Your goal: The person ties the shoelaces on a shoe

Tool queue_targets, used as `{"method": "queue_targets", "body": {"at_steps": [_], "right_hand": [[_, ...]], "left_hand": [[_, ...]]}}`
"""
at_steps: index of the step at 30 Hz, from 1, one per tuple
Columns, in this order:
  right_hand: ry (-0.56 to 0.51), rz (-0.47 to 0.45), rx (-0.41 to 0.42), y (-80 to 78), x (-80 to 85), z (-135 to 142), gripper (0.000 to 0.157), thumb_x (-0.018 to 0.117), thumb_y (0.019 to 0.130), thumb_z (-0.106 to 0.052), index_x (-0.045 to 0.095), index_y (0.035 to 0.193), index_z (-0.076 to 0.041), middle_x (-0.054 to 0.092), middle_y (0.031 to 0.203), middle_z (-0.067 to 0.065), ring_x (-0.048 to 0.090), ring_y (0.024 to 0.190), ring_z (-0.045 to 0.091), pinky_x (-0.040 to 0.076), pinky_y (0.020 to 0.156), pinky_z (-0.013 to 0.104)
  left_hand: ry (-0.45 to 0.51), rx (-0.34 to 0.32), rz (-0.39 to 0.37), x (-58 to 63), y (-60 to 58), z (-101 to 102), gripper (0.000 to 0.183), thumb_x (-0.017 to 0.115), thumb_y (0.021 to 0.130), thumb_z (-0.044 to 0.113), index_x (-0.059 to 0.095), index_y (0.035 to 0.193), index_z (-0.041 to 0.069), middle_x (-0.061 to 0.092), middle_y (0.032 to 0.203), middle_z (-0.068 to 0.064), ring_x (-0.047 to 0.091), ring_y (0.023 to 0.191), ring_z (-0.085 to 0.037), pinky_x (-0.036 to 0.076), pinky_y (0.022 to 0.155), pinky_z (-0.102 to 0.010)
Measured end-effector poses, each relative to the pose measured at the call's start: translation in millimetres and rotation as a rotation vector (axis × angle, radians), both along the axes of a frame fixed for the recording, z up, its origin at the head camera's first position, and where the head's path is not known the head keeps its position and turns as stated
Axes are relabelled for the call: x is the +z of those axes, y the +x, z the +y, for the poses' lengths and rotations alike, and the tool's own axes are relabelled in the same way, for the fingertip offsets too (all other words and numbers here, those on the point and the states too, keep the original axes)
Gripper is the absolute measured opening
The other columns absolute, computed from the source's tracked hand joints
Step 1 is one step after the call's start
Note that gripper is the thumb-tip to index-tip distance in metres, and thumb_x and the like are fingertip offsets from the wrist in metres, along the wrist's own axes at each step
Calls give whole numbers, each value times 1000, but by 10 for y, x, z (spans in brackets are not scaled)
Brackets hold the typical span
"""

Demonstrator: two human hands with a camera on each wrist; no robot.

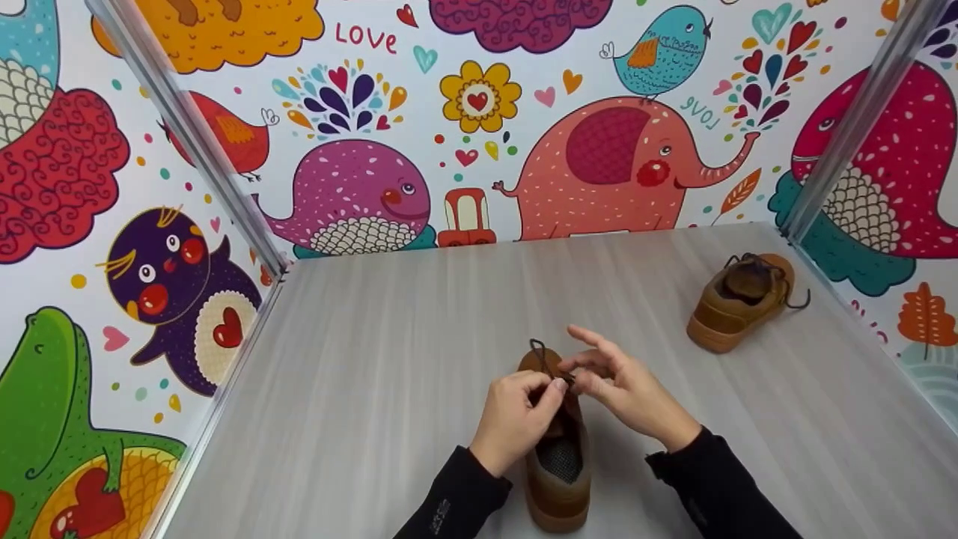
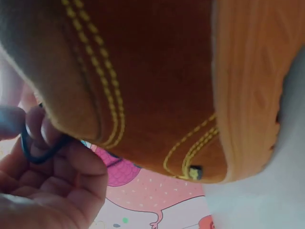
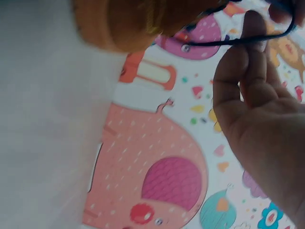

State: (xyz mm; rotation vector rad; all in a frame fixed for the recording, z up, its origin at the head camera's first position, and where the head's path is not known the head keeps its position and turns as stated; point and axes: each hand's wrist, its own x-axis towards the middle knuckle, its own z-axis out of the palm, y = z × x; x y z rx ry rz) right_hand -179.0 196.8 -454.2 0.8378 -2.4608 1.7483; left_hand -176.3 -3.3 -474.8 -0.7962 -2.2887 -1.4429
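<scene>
A brown leather shoe (image 1: 557, 483) with a tan sole stands on the table, its heel toward me. Over its tongue, my left hand (image 1: 516, 419) pinches the dark shoelace between thumb and forefinger. My right hand (image 1: 632, 389) meets it from the other side, thumb and forefinger pinching the lace while the other fingers spread out. In the right wrist view the shoelace (image 3: 214, 44) runs taut from the shoe to these fingertips. Yellow stitching lines the shoe's side (image 2: 162, 86) in the left wrist view, where a curve of lace (image 2: 35, 157) hangs by the fingers.
A second brown shoe (image 1: 737, 299), with loose dark laces, stands at the back right of the grey wood-grain table (image 1: 374, 359). Cartoon-printed panels (image 1: 479, 165) wall in the back and both sides, with metal posts (image 1: 198, 142) at the corners.
</scene>
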Motion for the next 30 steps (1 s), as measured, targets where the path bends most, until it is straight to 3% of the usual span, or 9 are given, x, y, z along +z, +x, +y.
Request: {"method": "queue_targets", "body": {"at_steps": [3,6,9,13,15,19,23,26,30], "right_hand": [[95,6,-42,-32,-141,151,52,66,89,-19,48,137,-24,67,109,1,64,86,16,52,70,27],[172,84,-136,-23,-206,298,32,68,87,-23,65,119,-26,69,102,-7,65,83,9,52,68,24],[238,236,-242,-6,-223,416,16,70,85,-20,74,100,-24,68,98,-12,63,84,5,50,67,20],[329,487,-357,10,-195,490,11,78,78,-19,77,89,-23,59,88,-12,52,81,5,40,66,16],[342,528,-392,26,-168,499,11,79,77,-21,77,86,-25,59,85,-15,50,79,5,37,63,18],[203,276,-344,87,-99,481,7,74,83,-23,75,89,-27,67,78,-13,55,67,8,40,56,21],[-30,-58,-211,140,-65,464,11,66,89,-19,73,97,-13,70,81,4,63,71,18,51,63,26],[-121,-162,-104,138,-95,444,17,63,91,-14,70,103,-3,70,88,12,67,81,21,54,74,31],[-167,-189,-22,118,-147,382,19,63,92,-12,69,105,0,71,90,15,68,84,23,54,78,32]], "left_hand": [[17,22,-39,-6,6,-26,29,58,95,29,67,70,19,53,61,12,43,52,-1,35,46,-17],[43,37,-93,-1,7,-44,27,60,94,31,68,71,19,51,58,12,43,50,-1,34,45,-17],[78,40,-160,5,7,-60,26,62,92,33,71,74,16,53,58,11,46,51,-3,36,46,-18],[112,39,-245,7,-4,-71,25,65,90,34,73,77,14,59,62,7,51,54,-5,40,49,-19],[134,33,-300,6,-10,-75,25,66,90,33,74,79,12,62,64,3,53,56,-7,41,49,-19],[193,4,-437,90,21,-93,23,66,90,24,74,83,4,68,70,-9,60,60,-20,44,49,-19],[242,-30,-507,263,100,-103,21,65,91,16,72,86,-3,68,74,-18,64,65,-35,51,51,-28],[253,-34,-516,310,121,-108,21,65,90,16,72,86,-4,68,74,-18,64,66,-38,54,53,-36],[265,-28,-542,288,103,-111,21,65,90,16,73,85,-2,69,74,-18,65,67,-36,53,53,-36]]}}
